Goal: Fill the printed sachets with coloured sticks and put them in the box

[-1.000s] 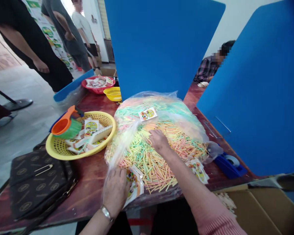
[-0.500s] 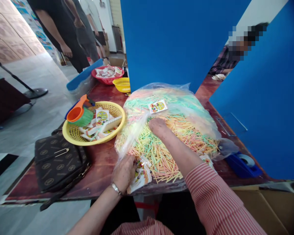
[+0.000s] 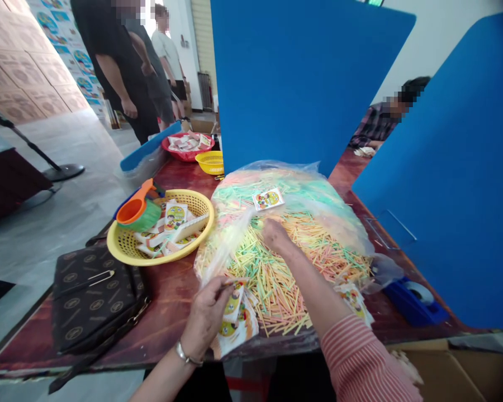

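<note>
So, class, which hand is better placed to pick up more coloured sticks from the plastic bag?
Probably the right hand: it rests among the sticks in the open bag, while the left hand holds printed packets at the edge.

Thin pastel sticks (image 3: 272, 285) lie heaped inside an open clear plastic bag (image 3: 228, 245).

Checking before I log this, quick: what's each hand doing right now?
Left hand: closed, pinching printed paper packets.
Right hand: down among the coloured sticks; cannot tell whether it holds any.
</note>
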Demonstrator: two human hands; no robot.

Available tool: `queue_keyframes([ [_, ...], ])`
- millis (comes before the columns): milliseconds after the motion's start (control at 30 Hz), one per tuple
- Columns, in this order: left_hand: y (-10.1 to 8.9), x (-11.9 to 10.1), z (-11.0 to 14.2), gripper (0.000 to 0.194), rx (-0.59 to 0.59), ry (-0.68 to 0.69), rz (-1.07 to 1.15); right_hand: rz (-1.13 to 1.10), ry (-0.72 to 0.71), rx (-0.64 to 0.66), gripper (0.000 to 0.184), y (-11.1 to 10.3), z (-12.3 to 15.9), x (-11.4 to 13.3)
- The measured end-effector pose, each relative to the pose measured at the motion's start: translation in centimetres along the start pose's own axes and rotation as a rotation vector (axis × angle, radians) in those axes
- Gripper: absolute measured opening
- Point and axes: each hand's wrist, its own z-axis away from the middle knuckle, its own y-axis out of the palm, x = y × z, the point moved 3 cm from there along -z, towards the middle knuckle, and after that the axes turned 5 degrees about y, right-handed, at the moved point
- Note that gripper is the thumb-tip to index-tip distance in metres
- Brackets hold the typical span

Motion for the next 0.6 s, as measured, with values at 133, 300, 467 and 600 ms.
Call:
queue_keyframes([
  [133,0.5,0.1,-0.8,0.022,0.017,-0.149,0.126,-0.365,-0.004,-0.133,0.028,-0.2,1.2,-1.9],
  [300,0.6,-0.7,-1.7,0.023,0.035,0.016,-0.064,-0.72,-0.061,-0.209,0.032,-0.3,3.5,-2.4],
  [467,0.8,-2.4,-2.5,0.025,0.055,0.117,-0.121,-1.149,-0.07,-0.113,0.028,-1.3,5.8,-1.2],
  [600,1.3,-3.1,-2.7,0.025,0.113,0.084,-0.053,-1.241,-0.129,-0.012,0.028,-2.5,8.0,0.5],
])
